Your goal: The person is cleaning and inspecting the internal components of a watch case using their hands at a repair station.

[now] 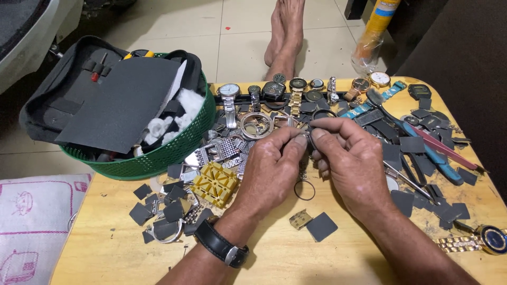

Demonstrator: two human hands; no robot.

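My left hand (272, 166) and my right hand (351, 158) meet over the middle of a small wooden table (274, 258). Together their fingertips pinch a small dark round watch part (311, 132); its exact form is hidden by the fingers. A black-strapped wristwatch (222, 245) is on my left wrist. Just below the hands lies a thin dark ring (304, 190). A yellow plastic holder block (214, 183) sits left of my left hand, beside several metal watch bands (224, 150).
A green basket (158, 155) with a dark case, sandpaper sheet and cotton stands at the table's left. A row of watches (296, 87) lines the far edge. Pliers and blue-handled tools (430, 153) lie right, dark square pieces everywhere, a gold watch (483, 240) at the near right. Bare feet (285, 37) beyond.
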